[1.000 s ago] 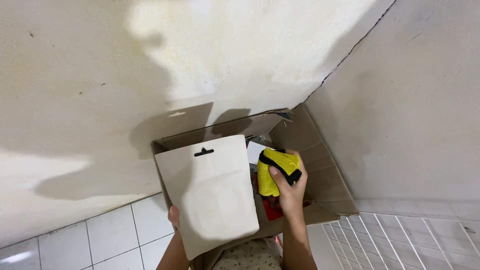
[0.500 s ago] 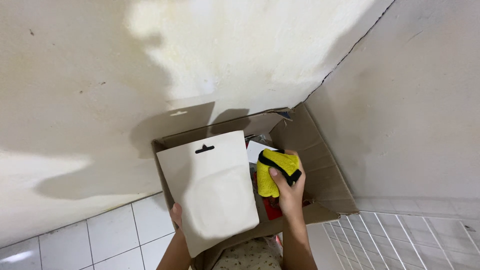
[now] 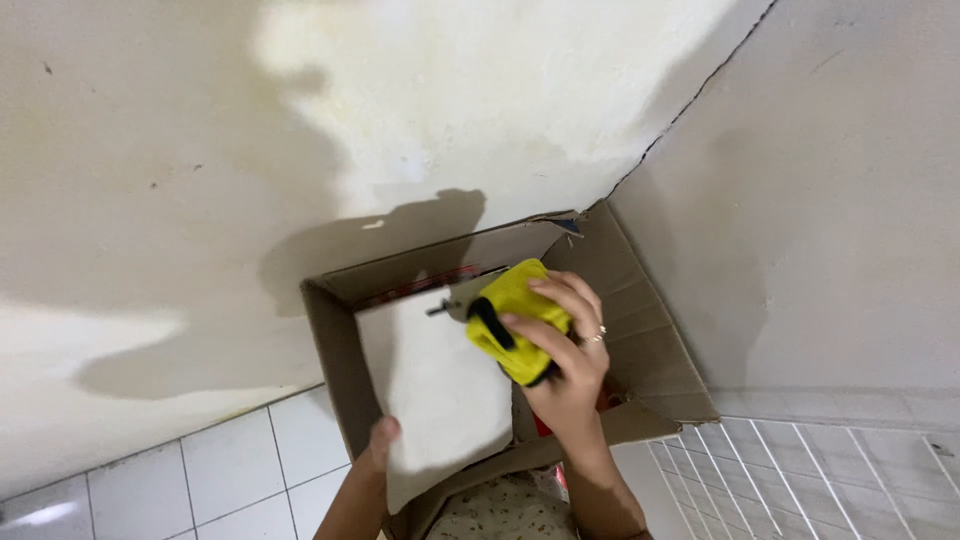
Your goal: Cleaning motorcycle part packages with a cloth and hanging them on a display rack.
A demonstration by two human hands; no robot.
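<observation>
An open brown cardboard box (image 3: 640, 330) stands in a room corner. My left hand (image 3: 378, 443) grips the lower edge of a flat white card package (image 3: 435, 385) with a hang slot, which leans inside the box. Over the package's upper right corner, my right hand (image 3: 565, 370) holds a yellow object with a black strap (image 3: 510, 322). A ring shows on one finger of that hand. Something red lies in the box under my right wrist, mostly hidden.
Cream walls meet in a corner behind the box. White floor tiles (image 3: 230, 470) lie at lower left, and a small-tiled floor area (image 3: 830, 480) spreads at lower right. The box's right flap (image 3: 660, 370) folds outward. A patterned fabric (image 3: 500, 510) shows at the bottom edge.
The white package has gone down deeper into the box. My right hand has carried the yellow object left, over the package's top corner.
</observation>
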